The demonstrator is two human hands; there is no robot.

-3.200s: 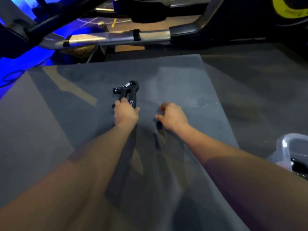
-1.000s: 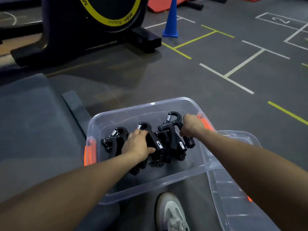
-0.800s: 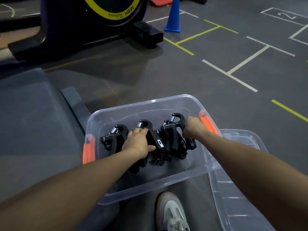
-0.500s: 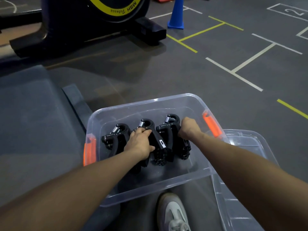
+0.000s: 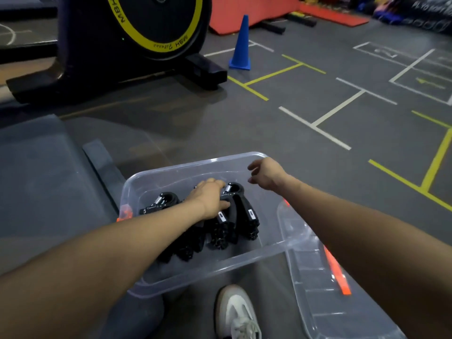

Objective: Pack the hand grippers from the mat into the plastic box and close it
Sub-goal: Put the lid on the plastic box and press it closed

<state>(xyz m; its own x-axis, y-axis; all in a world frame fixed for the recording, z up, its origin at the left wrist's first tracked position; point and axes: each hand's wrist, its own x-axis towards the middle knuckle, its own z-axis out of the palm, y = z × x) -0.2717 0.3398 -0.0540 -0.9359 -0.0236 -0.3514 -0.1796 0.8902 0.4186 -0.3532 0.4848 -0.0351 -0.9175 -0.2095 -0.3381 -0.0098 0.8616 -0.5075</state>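
**Hand grippers in the open box, lid lying beside it**

The clear plastic storage box (image 5: pixel 156 178) sits on the dark grey gym floor (image 5: pixel 281 133), just right of the grey foam mat (image 5: pixel 41 172), with an orange latch (image 5: pixel 123 212) on its left end. Inside it a row of black spring-loaded hand grippers (image 5: pixel 241 211) lies packed side by side, coil springs towards the far wall and handles towards the near wall.

The left hand (image 5: pixel 210 199) reaches down into the box and rests on the middle of the row, fingers curled over the top of a gripper and thumb against the handle of the one beside it; its grip is narrow, holding that gripper. The right hand (image 5: pixel 265 174) hangs above the far right corner of the box, touching nothing; its grip is loose, fingers slack and half-bent, holding nothing.

The transparent plastic lid (image 5: pixel 318 285) lies on the floor to the right of the box, its near-left edge tucked against the box's right end, with an orange clip (image 5: pixel 336 272) along it. The box is not closed.

A white sneaker (image 5: pixel 236 311) shows at the bottom edge in front of the box. Further off stand a black exercise bike with a yellow-ringed flywheel (image 5: pixel 137 33) and a blue plastic cone (image 5: pixel 241 45), among white and yellow floor lines.
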